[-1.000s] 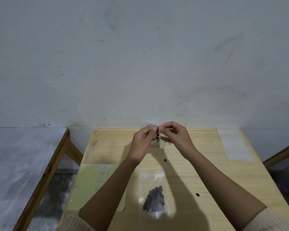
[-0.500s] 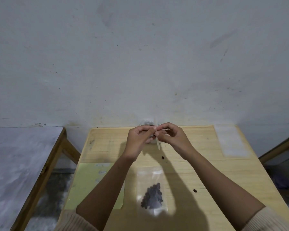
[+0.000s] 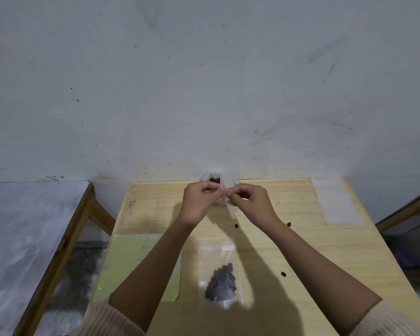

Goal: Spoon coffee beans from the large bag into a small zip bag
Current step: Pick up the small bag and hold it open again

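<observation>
My left hand (image 3: 200, 201) and my right hand (image 3: 250, 202) meet above the far middle of the wooden table (image 3: 325, 251), both pinching the top edge of a small clear zip bag (image 3: 228, 202) that hangs between them. Behind my hands, against the wall, stands the large clear bag (image 3: 212, 177) with dark coffee beans showing at its mouth. Closer to me a second small zip bag (image 3: 220, 272) lies flat with a heap of dark beans inside. No spoon is visible.
A pale green sheet (image 3: 124, 263) lies on the table's left side, under my left forearm. A stack of clear bags (image 3: 336, 202) rests at the far right corner. A few loose beans (image 3: 282, 274) are scattered on the wood. A grey-topped table (image 3: 22, 226) stands at the left.
My hands have stayed together on the small bag. The view has tilted slightly, so the table sits a little lower left in frame.
</observation>
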`<state>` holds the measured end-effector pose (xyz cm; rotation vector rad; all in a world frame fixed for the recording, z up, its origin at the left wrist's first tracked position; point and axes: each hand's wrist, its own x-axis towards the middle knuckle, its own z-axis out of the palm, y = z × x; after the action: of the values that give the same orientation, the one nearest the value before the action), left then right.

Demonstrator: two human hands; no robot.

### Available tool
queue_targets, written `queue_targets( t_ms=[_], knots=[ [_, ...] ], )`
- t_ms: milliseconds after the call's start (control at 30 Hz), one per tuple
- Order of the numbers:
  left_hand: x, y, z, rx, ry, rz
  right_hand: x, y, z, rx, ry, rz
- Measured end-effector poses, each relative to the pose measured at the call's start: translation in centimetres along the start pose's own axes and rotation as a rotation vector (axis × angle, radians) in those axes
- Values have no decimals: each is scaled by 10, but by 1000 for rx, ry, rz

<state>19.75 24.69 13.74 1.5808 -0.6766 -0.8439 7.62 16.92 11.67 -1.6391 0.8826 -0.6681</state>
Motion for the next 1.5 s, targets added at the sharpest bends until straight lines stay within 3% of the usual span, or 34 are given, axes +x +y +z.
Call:
queue_targets(
  t_ms=[267, 667, 867, 1033, 1267, 1500],
  knots=[
    [8, -6, -2, 146, 23, 14, 0, 2, 3, -120, 47, -31],
    [3, -27, 13, 242, 140, 27, 13, 14, 6, -292, 203, 150],
    [13, -35, 13, 58, 103, -119, 11, 6, -1, -367, -84, -11],
    [15, -37, 12, 0, 20, -152, 6, 12, -3, -400, -113, -48],
    [14, -42, 19, 239, -1, -24, 13, 19, -3, -495, 21, 92],
    [18, -43, 21, 422, 56, 66, 11, 16, 5, -490, 46, 71]
  ],
)
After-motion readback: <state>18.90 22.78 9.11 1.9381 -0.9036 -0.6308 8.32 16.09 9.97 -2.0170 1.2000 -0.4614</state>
